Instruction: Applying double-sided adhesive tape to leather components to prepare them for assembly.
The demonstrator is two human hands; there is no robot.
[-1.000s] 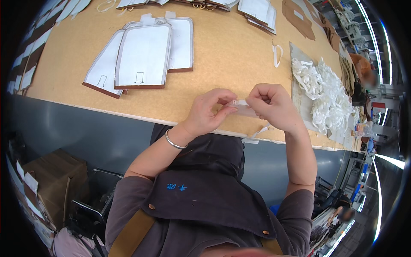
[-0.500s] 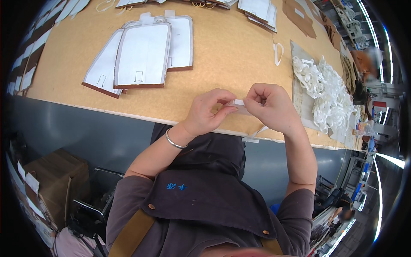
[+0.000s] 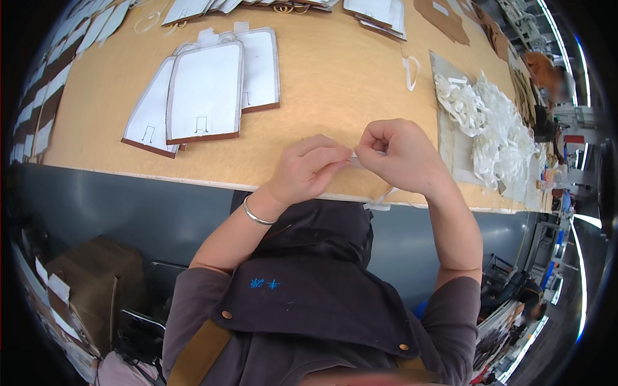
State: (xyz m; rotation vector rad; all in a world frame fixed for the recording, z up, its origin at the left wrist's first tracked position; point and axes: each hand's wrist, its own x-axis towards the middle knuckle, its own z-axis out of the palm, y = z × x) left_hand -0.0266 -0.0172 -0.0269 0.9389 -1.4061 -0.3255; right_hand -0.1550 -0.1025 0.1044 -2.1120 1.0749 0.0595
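A small white strip (image 3: 355, 163) is held at the near edge of a tan tabletop (image 3: 328, 71), directly between two bare hands and largely covered by them. By the left hand (image 3: 304, 169), the strip is pinched between thumb and fingertips; by the right hand (image 3: 404, 156), it is gripped between the thumb and curled fingers, the other fingers folded in. The two sets of fingertips are brought almost together, so only a sliver of white is seen in the gap and just below the right thumb. Beneath the right hand, a white ribbon end (image 3: 377, 206) is draped over the table edge (whether it belongs to the same strip cannot be told). Beyond the left hand, three overlapping white panels (image 3: 205, 93) with brown lower edges are laid flat. To the right, a tangled heap of white ribbons (image 3: 505, 145) is spread on a grey sheet (image 3: 452, 145).
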